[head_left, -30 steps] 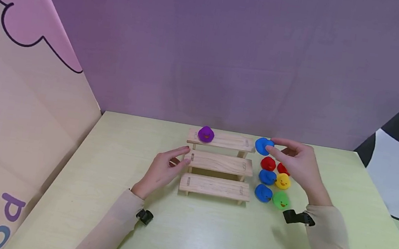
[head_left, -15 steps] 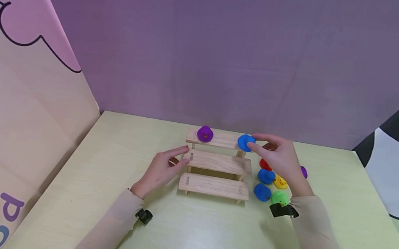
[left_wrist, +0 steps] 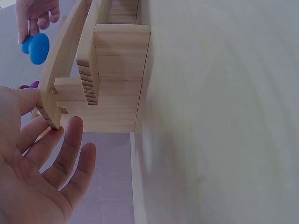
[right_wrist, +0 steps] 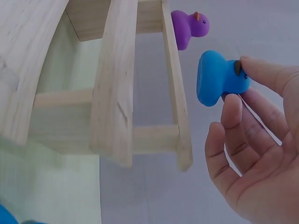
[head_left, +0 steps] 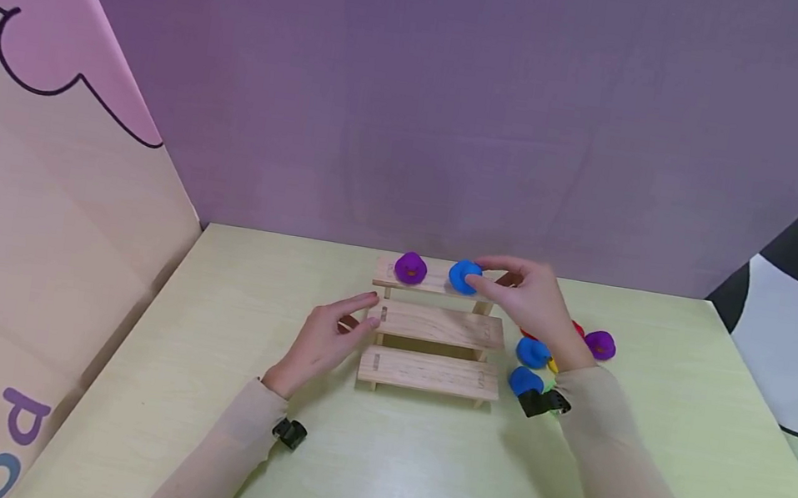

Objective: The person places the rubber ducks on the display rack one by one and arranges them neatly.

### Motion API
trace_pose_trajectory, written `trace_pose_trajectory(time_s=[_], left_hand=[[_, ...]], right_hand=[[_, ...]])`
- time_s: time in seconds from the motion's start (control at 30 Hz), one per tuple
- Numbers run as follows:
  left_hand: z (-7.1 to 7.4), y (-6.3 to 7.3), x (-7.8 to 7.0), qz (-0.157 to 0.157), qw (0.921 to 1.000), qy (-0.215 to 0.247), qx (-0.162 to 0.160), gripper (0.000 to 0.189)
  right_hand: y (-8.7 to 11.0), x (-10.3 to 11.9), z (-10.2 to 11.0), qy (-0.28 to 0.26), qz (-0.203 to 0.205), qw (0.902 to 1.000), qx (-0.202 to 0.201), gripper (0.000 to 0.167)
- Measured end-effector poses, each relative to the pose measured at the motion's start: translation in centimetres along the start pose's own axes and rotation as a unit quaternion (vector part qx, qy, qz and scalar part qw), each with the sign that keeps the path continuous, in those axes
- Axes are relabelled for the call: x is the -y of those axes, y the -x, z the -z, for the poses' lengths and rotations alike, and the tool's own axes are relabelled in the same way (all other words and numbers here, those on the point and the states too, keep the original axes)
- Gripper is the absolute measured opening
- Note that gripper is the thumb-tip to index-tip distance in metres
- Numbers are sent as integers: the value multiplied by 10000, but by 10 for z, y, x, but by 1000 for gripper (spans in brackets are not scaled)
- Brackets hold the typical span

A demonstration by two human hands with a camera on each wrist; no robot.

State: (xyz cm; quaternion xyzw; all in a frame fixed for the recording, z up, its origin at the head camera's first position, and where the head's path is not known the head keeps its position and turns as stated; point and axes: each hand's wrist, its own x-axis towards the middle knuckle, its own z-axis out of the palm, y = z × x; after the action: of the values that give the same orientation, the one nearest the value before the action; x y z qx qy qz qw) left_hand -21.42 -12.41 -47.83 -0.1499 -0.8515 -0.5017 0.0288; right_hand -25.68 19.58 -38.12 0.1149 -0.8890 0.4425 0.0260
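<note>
My right hand point(head_left: 532, 300) pinches a blue rubber duck point(right_wrist: 212, 79) between thumb and fingertips, its head toward the palm. In the right wrist view a gap shows between the duck's base and the top step. On the left part of that step sits a purple rubber duck point(head_left: 411, 268). The three-tier wooden step rack point(head_left: 428, 373) stands on the table. My left hand point(head_left: 326, 340) holds the left end of a rack step; in the left wrist view the thumb point(left_wrist: 28, 99) lies on one face and fingers reach the other.
Right of the rack lie more rubber ducks: blue ducks point(head_left: 532, 352), a purple duck point(head_left: 600, 344), and red, yellow and green ones mostly hidden by the right arm. A purple backdrop point(head_left: 416, 117) rises behind the table point(head_left: 371, 464), with a printed panel on each side.
My right hand has carried the blue duck leftward, from beside the rack to over the top step near the purple duck. The left hand stays at the rack's left end.
</note>
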Motion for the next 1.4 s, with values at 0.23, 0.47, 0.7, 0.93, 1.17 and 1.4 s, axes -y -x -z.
trace_pose_trajectory(time_s=[0.23, 0.47, 0.7, 0.93, 1.17, 1.4], left_hand=[[-1, 0, 1, 4, 10000, -3, 23, 44], [1, 1, 1, 16, 10000, -13, -11, 44], [2, 1, 1, 97, 10000, -3, 20, 45], [2, 2, 1, 36, 10000, -42, 9, 45], [0, 2, 2, 31, 10000, -58, -12, 45], [0, 1, 4, 77, 9999, -63, -16, 44]], right_hand=[[-7, 4, -9, -36, 58, 10000, 47, 47], [-15, 9, -14, -236, 118, 9996, 129, 46], [-18, 10, -22, -285, 83, 9993, 222, 43], [-19, 14, -28, -185, -66, 9994, 284, 41], [-20, 17, -31, -259, -239, 9988, 352, 40], [-20, 17, -34, -366, -246, 9984, 363, 39]])
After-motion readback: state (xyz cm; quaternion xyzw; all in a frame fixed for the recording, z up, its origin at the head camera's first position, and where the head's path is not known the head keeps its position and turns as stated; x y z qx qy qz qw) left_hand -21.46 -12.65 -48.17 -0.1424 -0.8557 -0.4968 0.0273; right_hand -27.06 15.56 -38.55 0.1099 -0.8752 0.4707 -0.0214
